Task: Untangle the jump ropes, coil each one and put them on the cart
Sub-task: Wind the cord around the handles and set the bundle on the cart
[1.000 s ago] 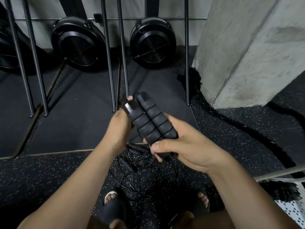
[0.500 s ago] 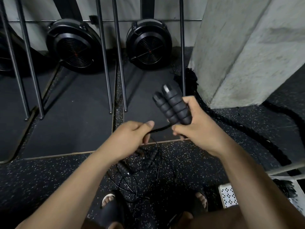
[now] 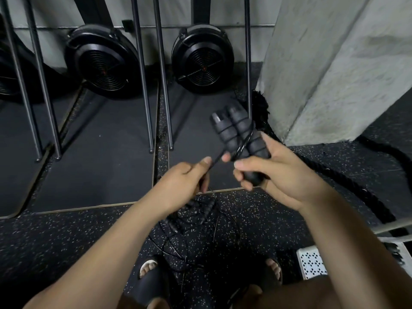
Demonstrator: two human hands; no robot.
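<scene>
My right hand grips two black foam jump-rope handles side by side, tips pointing up and left. A thin black cord crosses over the handles. My left hand pinches that cord just left of the handles and holds it taut. Below my hands, a tangle of other black jump ropes with several foam handles lies on the speckled floor in front of my feet. A corner of the white perforated cart shows at the lower right.
A concrete pillar rises at the right, with a thick black battle rope curving round its base. Two black fan machines stand by the wall behind thin metal legs. Black mats cover the floor ahead.
My left hand let go of the handles, took the cord and now draws it across them. My right hand carried both handles to the right.
</scene>
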